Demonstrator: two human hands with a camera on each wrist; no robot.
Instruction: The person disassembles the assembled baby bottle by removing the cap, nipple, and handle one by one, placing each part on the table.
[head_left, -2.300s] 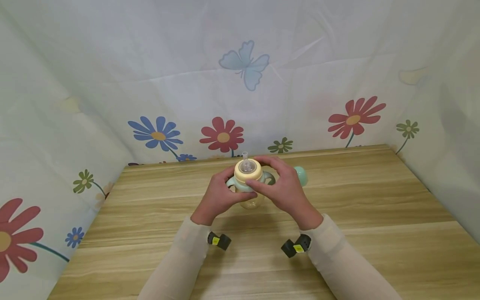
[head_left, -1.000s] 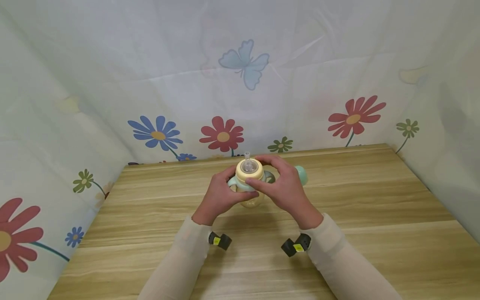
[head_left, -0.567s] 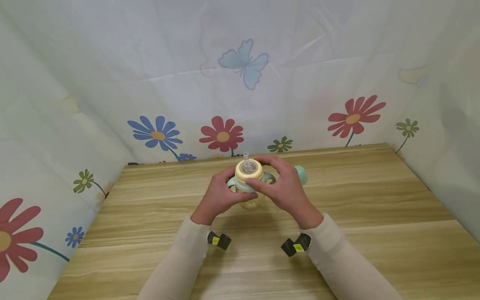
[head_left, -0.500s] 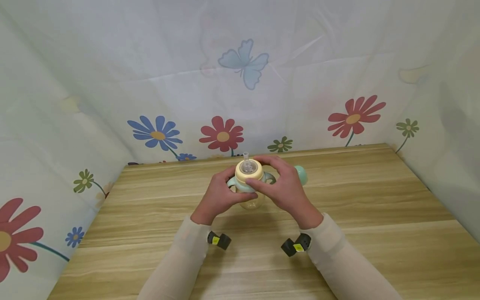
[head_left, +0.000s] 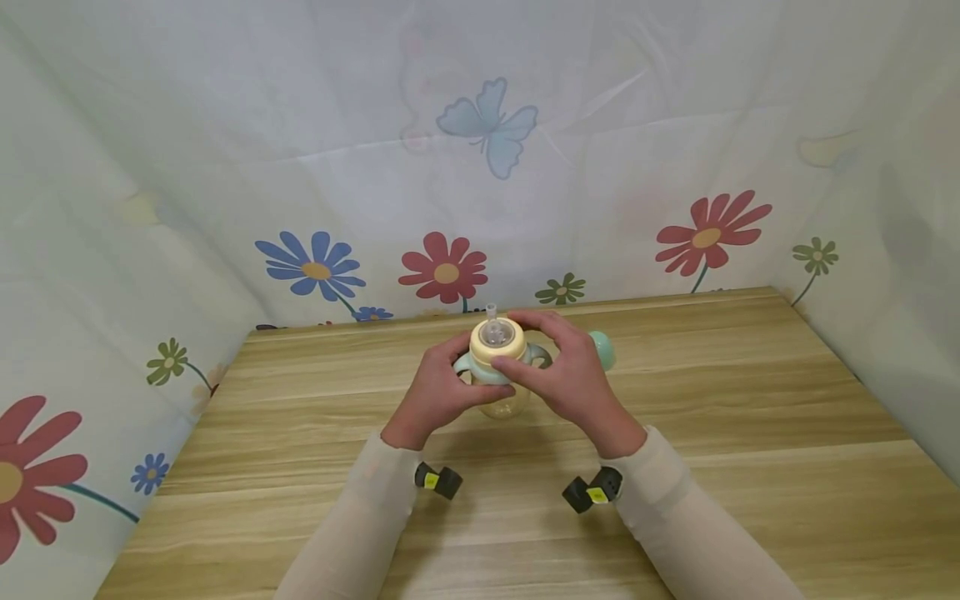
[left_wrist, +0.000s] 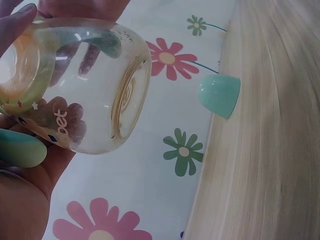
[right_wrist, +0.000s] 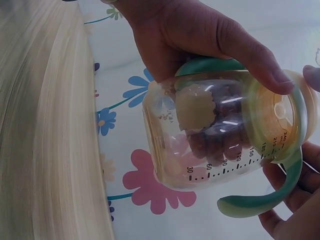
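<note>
Held upright above the table in the head view is a clear, amber-tinted baby bottle [head_left: 504, 407] with a yellow screw collar [head_left: 486, 347], a clear straw spout [head_left: 492, 312] and two pale green handles. My left hand [head_left: 437, 387] grips the bottle body from the left, its thumb across the front below the collar. From the right, my right hand [head_left: 567, 371] pinches the collar, thumb in front and fingers behind. The left wrist view shows the bottle's base [left_wrist: 132, 100] off the table. Measuring marks [right_wrist: 225, 170] run along its side in the right wrist view.
A mint green dome-shaped cap [head_left: 602, 351] lies on the wooden table [head_left: 712, 500], just right of my right hand. Behind and beside the table hangs a white flowered curtain [head_left: 360, 183]. Each wrist wears a small black camera [head_left: 591, 490].
The bottle top and straw shift slightly right around one second ago, then return. Both hands keep the same hold, and the cap stays put.
</note>
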